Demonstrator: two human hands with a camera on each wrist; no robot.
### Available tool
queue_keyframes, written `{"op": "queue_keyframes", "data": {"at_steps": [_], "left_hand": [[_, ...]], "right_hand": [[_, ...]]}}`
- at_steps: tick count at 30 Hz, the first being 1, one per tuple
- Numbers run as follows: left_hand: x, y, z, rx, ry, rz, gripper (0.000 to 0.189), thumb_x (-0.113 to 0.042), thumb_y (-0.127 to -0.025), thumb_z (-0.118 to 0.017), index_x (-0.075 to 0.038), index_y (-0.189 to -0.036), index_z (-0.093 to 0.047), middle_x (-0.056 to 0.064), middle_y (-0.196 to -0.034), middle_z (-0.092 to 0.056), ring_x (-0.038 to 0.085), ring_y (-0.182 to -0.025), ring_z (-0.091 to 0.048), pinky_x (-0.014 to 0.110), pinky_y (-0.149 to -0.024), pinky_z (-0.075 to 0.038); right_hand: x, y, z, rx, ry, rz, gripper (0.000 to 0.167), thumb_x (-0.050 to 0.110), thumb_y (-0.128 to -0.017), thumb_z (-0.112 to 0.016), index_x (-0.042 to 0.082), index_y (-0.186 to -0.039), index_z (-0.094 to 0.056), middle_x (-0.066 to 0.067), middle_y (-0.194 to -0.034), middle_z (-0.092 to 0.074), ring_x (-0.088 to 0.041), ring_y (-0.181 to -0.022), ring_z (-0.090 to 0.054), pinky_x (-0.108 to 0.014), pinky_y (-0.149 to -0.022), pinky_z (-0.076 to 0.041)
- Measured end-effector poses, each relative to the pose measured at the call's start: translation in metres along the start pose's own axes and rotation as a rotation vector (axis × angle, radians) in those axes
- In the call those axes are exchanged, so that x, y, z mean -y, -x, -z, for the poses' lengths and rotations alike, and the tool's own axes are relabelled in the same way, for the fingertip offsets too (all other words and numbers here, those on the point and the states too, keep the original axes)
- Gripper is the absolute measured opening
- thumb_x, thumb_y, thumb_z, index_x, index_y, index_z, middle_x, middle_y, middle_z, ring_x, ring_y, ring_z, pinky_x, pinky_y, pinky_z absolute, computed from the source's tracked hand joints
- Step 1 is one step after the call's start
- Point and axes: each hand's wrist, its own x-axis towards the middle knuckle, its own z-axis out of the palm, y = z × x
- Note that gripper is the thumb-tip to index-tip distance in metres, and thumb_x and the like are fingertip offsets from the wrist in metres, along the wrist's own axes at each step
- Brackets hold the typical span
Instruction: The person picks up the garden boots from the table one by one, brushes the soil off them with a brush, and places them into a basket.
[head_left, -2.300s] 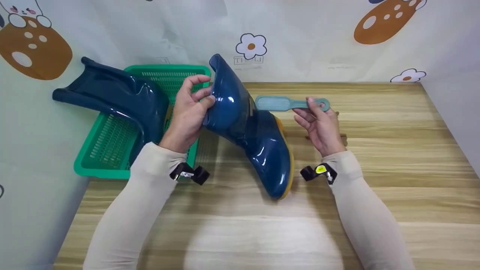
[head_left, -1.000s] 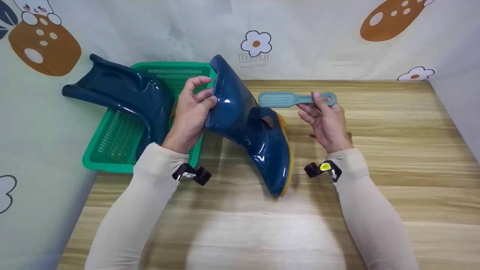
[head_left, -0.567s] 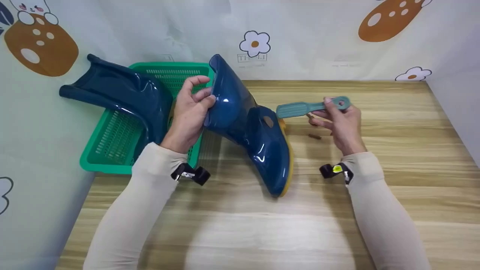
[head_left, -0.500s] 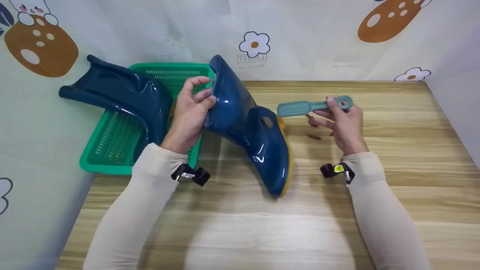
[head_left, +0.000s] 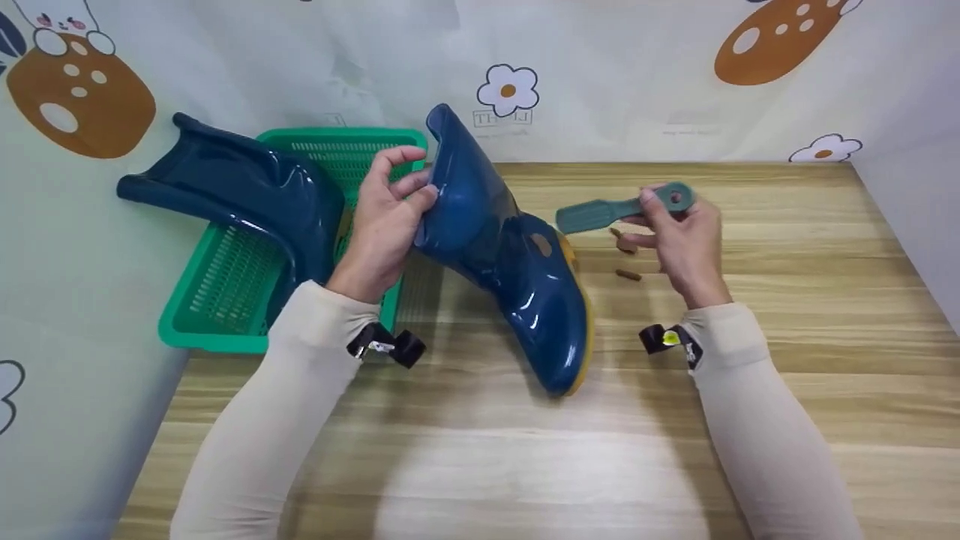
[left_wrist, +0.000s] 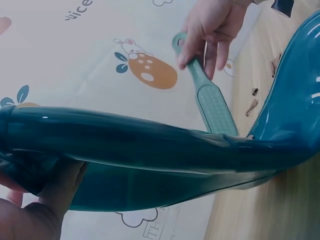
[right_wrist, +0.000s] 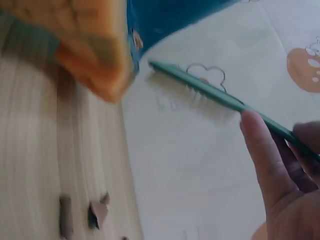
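Note:
My left hand (head_left: 386, 225) grips the top edge of a shiny blue rubber boot (head_left: 480, 202), thumb outside the opening. The boot leans with its toe down and its yellow sole facing right. A brown smudge (head_left: 541, 244) marks the back of the boot near the heel. In my right hand (head_left: 686, 247) is a green brush (head_left: 589, 216), pinched by the handle near its holed end. Its head is just right of the boot's ankle in the head view. The right wrist view shows white bristles (right_wrist: 195, 100) under the green back, apart from the boot.
At left, a second blue boot (head_left: 240, 180) lies across a green plastic basket (head_left: 176, 337), its shaft overhanging the rim. Brown bits (head_left: 628, 275) lie on the wooden table (head_left: 810, 360) below my right hand. A printed wall covering (head_left: 637, 90) stands behind.
My right hand has drawn the brush right, away from the boot, and tilted it, uncovering the brown smudge. The brown bits on the table show more. My left hand has shifted the boot slightly right.

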Motion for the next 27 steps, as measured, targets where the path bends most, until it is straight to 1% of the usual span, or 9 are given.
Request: {"op": "queue_keyframes", "data": {"at_steps": [3, 5, 8, 10, 14, 17, 21, 24, 27], "left_hand": [[0.0, -0.001, -0.003, 0.004, 0.007, 0.012, 0.032, 0.007, -0.101, -0.046, -0.009, -0.129, -0.045, 0.018, -0.128, -0.063, 0.028, -0.104, -0.066, 0.043, -0.089, -0.056], [0.0, -0.002, -0.006, 0.012, 0.031, 0.008, 0.032, 0.008, -0.1, -0.046, -0.009, -0.128, -0.045, 0.019, -0.126, -0.064, 0.028, -0.102, -0.067, 0.042, -0.086, -0.057], [0.001, -0.002, -0.01, 0.022, 0.058, -0.003, 0.033, 0.01, -0.1, -0.046, -0.008, -0.127, -0.044, 0.02, -0.122, -0.065, 0.028, -0.097, -0.068, 0.039, -0.081, -0.059], [0.001, -0.002, -0.011, 0.032, 0.071, -0.004, 0.033, 0.01, -0.1, -0.045, -0.008, -0.127, -0.044, 0.02, -0.121, -0.065, 0.028, -0.097, -0.067, 0.038, -0.08, -0.059], [0.0, -0.002, -0.009, 0.021, 0.052, -0.011, 0.033, 0.009, -0.1, -0.045, -0.008, -0.128, -0.044, 0.019, -0.122, -0.065, 0.027, -0.098, -0.067, 0.038, -0.081, -0.058], [-0.001, -0.002, -0.005, 0.008, 0.035, -0.01, 0.033, 0.008, -0.101, -0.046, -0.009, -0.129, -0.044, 0.019, -0.122, -0.064, 0.027, -0.098, -0.067, 0.039, -0.083, -0.058], [-0.002, -0.002, -0.007, 0.013, 0.028, -0.01, 0.033, 0.007, -0.101, -0.046, -0.009, -0.13, -0.043, 0.019, -0.123, -0.065, 0.027, -0.098, -0.068, 0.04, -0.083, -0.058], [-0.002, -0.003, -0.01, 0.018, 0.03, -0.012, 0.033, 0.008, -0.1, -0.046, -0.009, -0.129, -0.044, 0.019, -0.122, -0.065, 0.027, -0.097, -0.068, 0.04, -0.083, -0.058], [-0.002, -0.005, -0.012, 0.021, 0.035, -0.01, 0.033, 0.009, -0.1, -0.046, -0.008, -0.128, -0.044, 0.02, -0.122, -0.065, 0.028, -0.098, -0.068, 0.04, -0.084, -0.058]], "right_hand": [[-0.002, 0.0, 0.002, -0.012, -0.08, 0.016, 0.021, 0.014, -0.097, -0.065, -0.006, -0.104, -0.062, -0.011, -0.088, -0.072, -0.021, -0.075, -0.074, -0.032, -0.064, -0.059], [-0.004, 0.001, -0.002, 0.03, -0.113, -0.015, 0.019, 0.014, -0.098, -0.064, -0.004, -0.104, -0.062, -0.012, -0.088, -0.072, -0.022, -0.076, -0.074, -0.034, -0.065, -0.059], [-0.007, 0.002, -0.011, 0.115, -0.017, -0.06, 0.022, 0.016, -0.099, -0.063, -0.004, -0.109, -0.062, -0.009, -0.092, -0.073, -0.022, -0.08, -0.074, -0.035, -0.068, -0.06], [-0.007, 0.004, -0.013, 0.14, 0.08, -0.06, 0.024, 0.016, -0.099, -0.062, -0.005, -0.112, -0.062, -0.007, -0.093, -0.073, -0.022, -0.081, -0.074, -0.034, -0.069, -0.059], [0.002, 0.005, -0.006, 0.076, 0.19, -0.008, 0.022, 0.015, -0.099, -0.062, -0.004, -0.111, -0.064, -0.006, -0.091, -0.073, -0.021, -0.077, -0.074, -0.03, -0.065, -0.059], [0.008, 0.005, -0.003, 0.035, 0.117, 0.01, 0.021, 0.014, -0.098, -0.064, -0.004, -0.108, -0.064, -0.008, -0.09, -0.073, -0.021, -0.073, -0.074, -0.03, -0.063, -0.059], [0.007, 0.004, -0.01, 0.082, 0.041, -0.003, 0.021, 0.014, -0.098, -0.064, -0.004, -0.108, -0.063, -0.01, -0.091, -0.073, -0.023, -0.077, -0.074, -0.033, -0.065, -0.059], [0.0, 0.003, -0.014, 0.12, 0.116, -0.03, 0.023, 0.016, -0.099, -0.062, -0.004, -0.111, -0.062, -0.008, -0.092, -0.072, -0.021, -0.08, -0.074, -0.033, -0.067, -0.059], [-0.001, 0.002, -0.004, 0.107, 0.184, -0.057, 0.024, 0.017, -0.1, -0.061, -0.004, -0.112, -0.063, -0.007, -0.091, -0.073, -0.02, -0.078, -0.074, -0.032, -0.068, -0.059]]}}
